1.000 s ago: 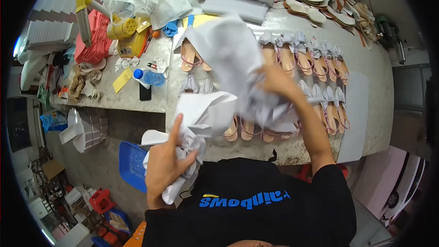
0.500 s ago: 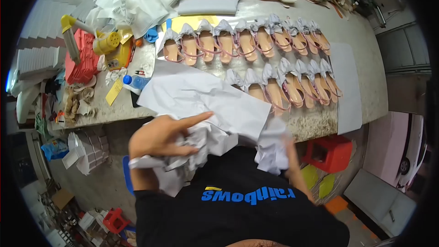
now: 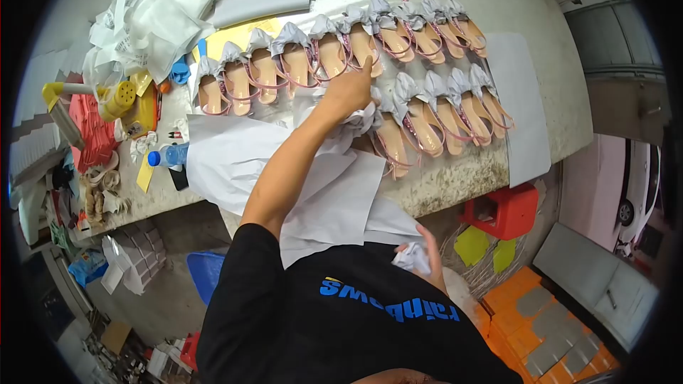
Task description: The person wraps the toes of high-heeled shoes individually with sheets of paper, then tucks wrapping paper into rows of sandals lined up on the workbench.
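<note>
My left hand [image 3: 350, 94] reaches over the table at the middle of the view. Its index finger points out, and the other fingers are closed on crumpled white paper [image 3: 363, 122] beside the lower row of sandals [image 3: 425, 128]. Low at the right of my shirt, my right hand [image 3: 430, 256] grips a small wad of paper [image 3: 411, 259]. Large white sheets [image 3: 324, 203] spread from the table's front edge to my shirt, under my left forearm. An upper row of sandals [image 3: 331, 53] has pale paper stuffed in the toe ends.
A blue-capped bottle [image 3: 169, 155] stands at the left near a yellow tool [image 3: 117, 99] and red pieces [image 3: 92, 128]. White material [image 3: 167, 11] is heaped behind. A red stool [image 3: 504, 210] and a blue bin [image 3: 206, 274] are below the table's front edge [image 3: 455, 195].
My left hand has moved forward and right over the table with crumpled paper. The large sheets have slid lower and spread out. The view has shifted to the right.
</note>
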A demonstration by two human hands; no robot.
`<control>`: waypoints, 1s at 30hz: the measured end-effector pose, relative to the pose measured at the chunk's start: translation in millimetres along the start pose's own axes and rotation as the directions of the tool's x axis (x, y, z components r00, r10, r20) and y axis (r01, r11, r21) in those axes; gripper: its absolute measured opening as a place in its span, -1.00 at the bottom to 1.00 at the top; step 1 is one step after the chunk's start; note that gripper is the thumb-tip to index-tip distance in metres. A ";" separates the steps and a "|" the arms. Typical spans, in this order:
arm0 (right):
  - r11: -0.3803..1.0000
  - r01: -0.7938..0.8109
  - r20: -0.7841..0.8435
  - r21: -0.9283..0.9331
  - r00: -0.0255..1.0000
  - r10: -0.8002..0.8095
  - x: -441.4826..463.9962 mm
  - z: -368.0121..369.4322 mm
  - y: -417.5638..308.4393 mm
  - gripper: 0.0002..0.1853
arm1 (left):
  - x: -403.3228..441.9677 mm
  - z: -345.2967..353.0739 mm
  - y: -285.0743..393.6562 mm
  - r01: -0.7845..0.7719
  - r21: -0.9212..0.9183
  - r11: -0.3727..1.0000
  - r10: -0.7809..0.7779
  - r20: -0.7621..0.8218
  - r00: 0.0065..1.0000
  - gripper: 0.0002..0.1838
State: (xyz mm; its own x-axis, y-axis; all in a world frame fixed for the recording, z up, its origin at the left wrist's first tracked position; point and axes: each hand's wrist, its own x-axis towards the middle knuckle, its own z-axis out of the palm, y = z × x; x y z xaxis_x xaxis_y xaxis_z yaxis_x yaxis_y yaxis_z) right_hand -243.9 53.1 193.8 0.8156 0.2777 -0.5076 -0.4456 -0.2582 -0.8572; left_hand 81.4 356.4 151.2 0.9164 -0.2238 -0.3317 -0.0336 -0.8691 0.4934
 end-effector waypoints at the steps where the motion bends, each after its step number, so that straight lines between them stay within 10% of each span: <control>1: 0.953 -0.199 0.141 0.230 0.975 0.170 -3.9 -10.7 48.8 -0.09 | 17.2 16.8 -6.6 0.007 0.020 1.000 -0.007 -0.039 0.999 -0.11; 3: 0.924 -0.317 0.351 0.213 0.908 0.231 4.1 -24.4 19.5 -0.06 | 37.6 29.3 -11.7 0.020 0.039 0.999 -0.017 -0.065 0.998 -0.20; 6: 0.938 -0.022 0.177 -0.346 0.980 0.089 58.1 -51.3 -116.6 -0.18 | 50.5 38.4 -14.7 0.060 0.067 0.996 -0.059 -0.009 0.998 -0.11; 7: 0.817 0.245 0.130 -0.522 0.969 -0.208 89.1 -61.4 -138.7 -0.21 | 50.6 44.7 -15.0 0.072 0.071 0.995 -0.074 0.018 0.997 -0.08; 8: 0.848 0.048 -0.142 -0.527 0.979 -0.144 128.3 -60.0 -180.2 -0.26 | 49.5 50.6 -13.9 0.077 0.056 0.995 -0.079 0.034 0.996 -0.08; 9: 0.800 0.288 -0.225 -0.526 0.860 -0.457 184.0 -54.5 -199.7 -0.32 | 48.4 54.0 -11.3 0.085 0.039 0.996 -0.085 0.013 0.996 -0.11; 10: 0.419 0.430 -0.030 -0.800 0.668 -0.744 248.0 -48.4 -226.1 -0.36 | 48.8 55.0 -8.3 0.098 0.019 0.995 -0.097 -0.015 0.995 -0.14; 12: 0.407 0.592 0.172 -0.695 0.687 -0.706 373.4 -28.5 -198.6 -0.38 | 48.7 53.1 -9.3 0.134 -0.012 0.991 -0.134 -0.071 0.988 -0.20; 14: 0.055 0.570 0.480 -0.820 0.736 -0.477 473.9 2.2 -163.8 -0.74 | 46.3 51.0 -11.4 0.125 -0.019 0.992 -0.126 -0.084 0.988 -0.21; 17: -0.018 0.178 0.163 -0.984 0.849 -0.503 564.0 51.1 -166.1 -0.84 | 47.0 46.0 -12.5 0.057 -0.027 0.998 -0.061 -0.157 0.986 -0.24; 19: 0.197 0.237 0.073 -0.951 0.795 -0.602 546.4 52.5 -154.2 -0.83 | 47.7 46.8 -14.1 0.021 -0.038 0.999 -0.027 -0.160 0.987 -0.24; 23: 0.043 0.503 0.296 -0.863 0.573 -0.764 518.6 19.6 -134.4 -0.79 | 47.8 48.5 -19.4 -0.012 -0.074 0.997 0.001 -0.137 0.991 -0.23; 30: 0.363 0.403 0.113 -0.840 0.785 -0.609 546.1 10.7 -167.1 -0.74 | 47.4 45.1 -15.4 -0.036 -0.095 0.995 0.026 -0.103 0.994 -0.22</control>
State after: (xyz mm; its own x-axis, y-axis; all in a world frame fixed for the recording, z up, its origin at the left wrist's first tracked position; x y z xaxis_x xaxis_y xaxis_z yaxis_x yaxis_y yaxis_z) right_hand 272.0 257.9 58.9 0.8697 0.4801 0.1140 0.4771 -0.7592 -0.4426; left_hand 107.4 339.3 91.7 0.9513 -0.2003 -0.2344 -0.0287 -0.8145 0.5795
